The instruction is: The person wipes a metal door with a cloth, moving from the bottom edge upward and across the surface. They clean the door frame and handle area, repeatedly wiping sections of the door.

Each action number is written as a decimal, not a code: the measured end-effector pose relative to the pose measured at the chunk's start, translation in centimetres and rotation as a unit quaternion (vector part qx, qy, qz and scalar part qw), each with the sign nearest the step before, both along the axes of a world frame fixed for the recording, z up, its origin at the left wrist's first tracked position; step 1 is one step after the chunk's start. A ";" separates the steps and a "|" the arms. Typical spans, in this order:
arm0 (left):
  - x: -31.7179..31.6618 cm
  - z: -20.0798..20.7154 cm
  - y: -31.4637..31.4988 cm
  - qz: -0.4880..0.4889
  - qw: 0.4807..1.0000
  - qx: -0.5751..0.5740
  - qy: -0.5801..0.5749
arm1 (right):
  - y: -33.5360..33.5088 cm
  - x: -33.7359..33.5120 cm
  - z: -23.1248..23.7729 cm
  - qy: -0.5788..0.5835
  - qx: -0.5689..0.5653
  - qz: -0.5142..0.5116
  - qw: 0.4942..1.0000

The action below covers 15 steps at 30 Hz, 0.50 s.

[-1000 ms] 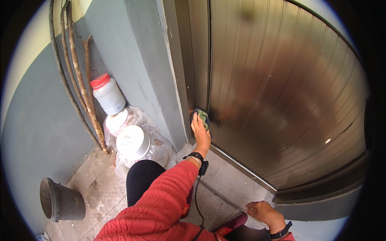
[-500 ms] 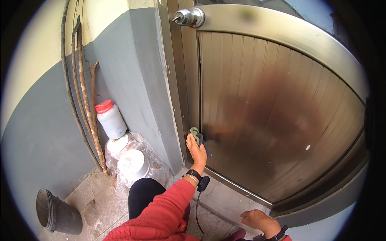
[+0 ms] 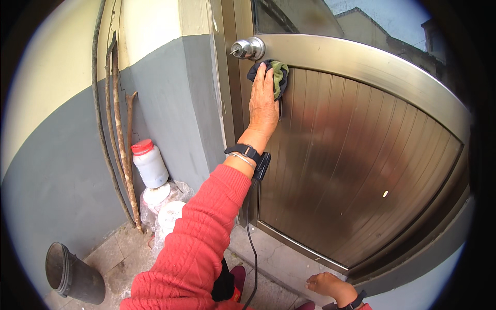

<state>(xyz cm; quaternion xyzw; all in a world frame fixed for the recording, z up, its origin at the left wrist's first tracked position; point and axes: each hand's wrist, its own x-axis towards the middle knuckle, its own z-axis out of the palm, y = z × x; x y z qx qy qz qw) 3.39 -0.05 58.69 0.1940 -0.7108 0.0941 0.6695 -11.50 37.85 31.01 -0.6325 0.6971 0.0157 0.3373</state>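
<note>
My left hand (image 3: 264, 103) presses a bunched dark blue and green cloth (image 3: 281, 77) against the upper left corner of a metal door's panel (image 3: 361, 155). The fingers lie over the cloth, just below the round silver doorknob (image 3: 249, 49), which has a key-like piece sticking out of it. At the lower right, my right hand (image 3: 330, 287) is held low near the foot of the door, with its fingers loosely stretched and nothing visible in them. The door's ribbed panel shows blurred reddish reflections and a small pale spot at its right side.
To the left, several wooden sticks (image 3: 118, 119) lean on the grey and cream wall (image 3: 57, 150). A white jar with a red lid (image 3: 151, 165) stands above white containers (image 3: 169, 216) on clear plastic wrap. A black bucket (image 3: 77, 274) is at the lower left. A cable hangs from my left wrist.
My left hand has moved up the door's left edge with the cloth, from near the bottom to just under the doorknob. The right hand has barely moved. The view has tilted upward.
</note>
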 end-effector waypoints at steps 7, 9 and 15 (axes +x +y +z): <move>0.4 -10.2 -0.1 0.029 0.992 0.108 -0.062 | 1.0 -0.6 -0.6 -0.005 -0.001 0.001 1.000; 0.9 -13.4 0.5 0.034 0.988 0.130 -0.083 | 1.1 -0.7 -0.6 0.001 0.009 -0.004 1.000; 3.3 -14.0 2.4 -0.053 0.981 0.173 -0.067 | 0.5 -0.5 0.0 0.014 -0.017 0.010 1.000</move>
